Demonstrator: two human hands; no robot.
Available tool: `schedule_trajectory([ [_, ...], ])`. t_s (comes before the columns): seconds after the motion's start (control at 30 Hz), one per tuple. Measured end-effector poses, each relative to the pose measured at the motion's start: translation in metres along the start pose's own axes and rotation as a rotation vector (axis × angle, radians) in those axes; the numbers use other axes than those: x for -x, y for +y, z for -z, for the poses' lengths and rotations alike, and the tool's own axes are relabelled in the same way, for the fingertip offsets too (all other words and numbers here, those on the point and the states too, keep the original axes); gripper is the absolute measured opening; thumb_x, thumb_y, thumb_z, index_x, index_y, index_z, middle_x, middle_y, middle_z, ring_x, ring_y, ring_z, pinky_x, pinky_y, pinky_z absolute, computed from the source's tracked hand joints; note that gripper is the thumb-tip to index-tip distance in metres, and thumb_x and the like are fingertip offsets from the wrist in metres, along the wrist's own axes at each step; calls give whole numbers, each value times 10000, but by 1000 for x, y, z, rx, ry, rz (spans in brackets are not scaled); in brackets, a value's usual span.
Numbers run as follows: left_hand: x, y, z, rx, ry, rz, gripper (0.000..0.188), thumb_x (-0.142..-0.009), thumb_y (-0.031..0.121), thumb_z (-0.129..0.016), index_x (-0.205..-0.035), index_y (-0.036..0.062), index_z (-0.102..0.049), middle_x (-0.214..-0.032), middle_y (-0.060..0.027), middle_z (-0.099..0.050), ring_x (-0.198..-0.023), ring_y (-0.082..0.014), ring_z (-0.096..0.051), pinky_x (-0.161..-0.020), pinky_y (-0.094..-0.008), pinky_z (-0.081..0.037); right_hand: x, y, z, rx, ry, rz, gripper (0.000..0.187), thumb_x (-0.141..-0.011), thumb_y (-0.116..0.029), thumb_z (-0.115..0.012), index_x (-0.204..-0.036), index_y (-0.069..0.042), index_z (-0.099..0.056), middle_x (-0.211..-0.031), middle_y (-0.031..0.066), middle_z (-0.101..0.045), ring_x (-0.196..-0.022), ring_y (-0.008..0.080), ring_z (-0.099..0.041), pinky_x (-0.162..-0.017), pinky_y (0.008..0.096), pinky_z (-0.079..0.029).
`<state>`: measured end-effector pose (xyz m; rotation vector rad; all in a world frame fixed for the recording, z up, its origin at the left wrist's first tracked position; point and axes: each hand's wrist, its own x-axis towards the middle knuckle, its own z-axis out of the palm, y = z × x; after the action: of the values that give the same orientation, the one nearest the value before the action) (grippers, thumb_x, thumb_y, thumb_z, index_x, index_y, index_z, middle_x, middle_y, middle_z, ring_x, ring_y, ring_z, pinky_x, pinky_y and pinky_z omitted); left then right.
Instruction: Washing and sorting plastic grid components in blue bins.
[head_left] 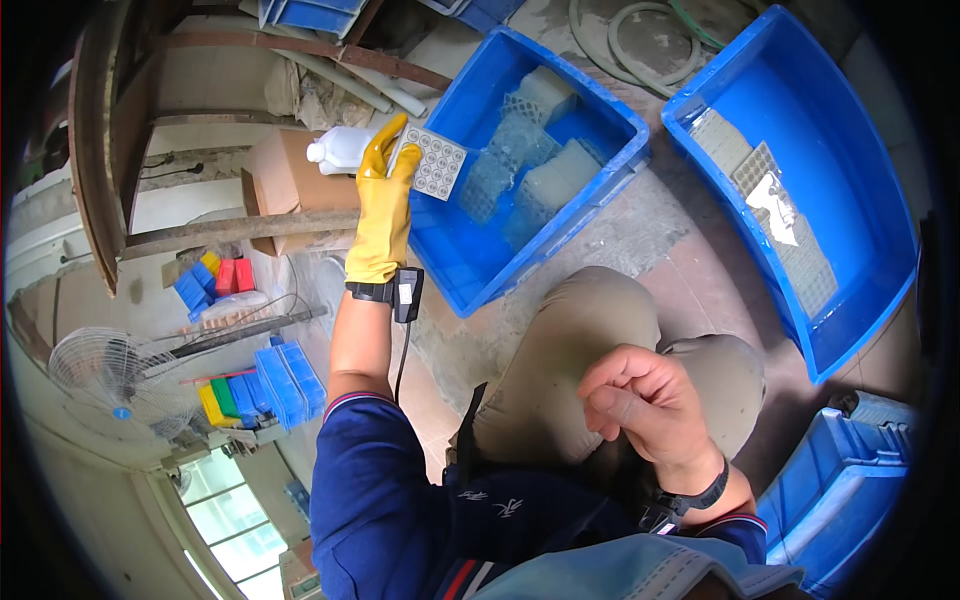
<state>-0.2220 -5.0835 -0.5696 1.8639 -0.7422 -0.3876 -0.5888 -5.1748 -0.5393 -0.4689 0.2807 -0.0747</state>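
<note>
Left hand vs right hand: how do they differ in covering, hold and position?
Covering: the left hand wears a yellow glove; the right hand is bare.
Hold: the left grips a white plate with printed circles; the right is loosely curled, nothing visible in it.
Position: the left is extended away from the body; the right is close to the knees.
Shared: both wrists have dark bands.

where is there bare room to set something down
Bare floor shows between the left tub and right tub, whose right side looks free. Crowded: the left tub's middle, with pale blocks; around the left hand, with white plate and bottle.
</note>
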Motion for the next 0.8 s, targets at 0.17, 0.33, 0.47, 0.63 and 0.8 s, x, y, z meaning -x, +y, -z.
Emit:
schedule_trajectory([
  [0.17, -2, 15, -18, 25, -65, -26, 433, -819, -4, -568, -1243, -6, -480, -1163, -142, -540, -1026, -181, -535, -910, -274, -419, 7, -1, -3, -14, -28, -14, 90, -881, -55, -553, -952, -37, -604, -718, 9, -605, -628, 35, -540, -530, 172, -414],
  [0.33, 1, 25, -48, -147, -94, -121, 399, -821, 10, -568, -1214, -16, -505, -1145, -135, -557, -1022, -183, -532, -904, -278, -413, 17, -8, -4, 8, -46, 3, 95, -883, -57, -547, -959, -30, -598, -722, 3, -593, -638, 43, -540, -531, 172, -408],
  [0.47, 1, 17, -53, -72, -123, -54, 386, -822, 21, -568, -1198, -32, -504, -1138, -143, -560, -1018, -198, -539, -905, -296, -419, 18, 1, -4, -35, -113, 107, 108, -895, -77, -533, -966, -29, -599, -724, 15, -587, -599, 40, -499, -540, 184, -389],
  [0.63, 4, 4, -70, -46, -165, 61, 365, -843, -6, -539, -1206, -18, -506, -1127, -130, -564, -1003, -178, -543, -880, -272, -433, 28, 0, -5, 13, -104, 110, 119, -905, -104, -524, -973, -42, -600, -733, -1, -578, -603, 38, -485, -540, 183, -386],
  [0.8, 3, -1, -84, -80, -204, 89, 361, -850, -7, -535, -1211, -2, -510, -1113, -117, -569, -981, -168, -547, -865, -257, -437, 30, -2, 0, 53, -151, 106, 158, -891, -113, -519, -988, 4, -559, -810, 26, -575, -716, 63, -560, -549, 204, -449],
])
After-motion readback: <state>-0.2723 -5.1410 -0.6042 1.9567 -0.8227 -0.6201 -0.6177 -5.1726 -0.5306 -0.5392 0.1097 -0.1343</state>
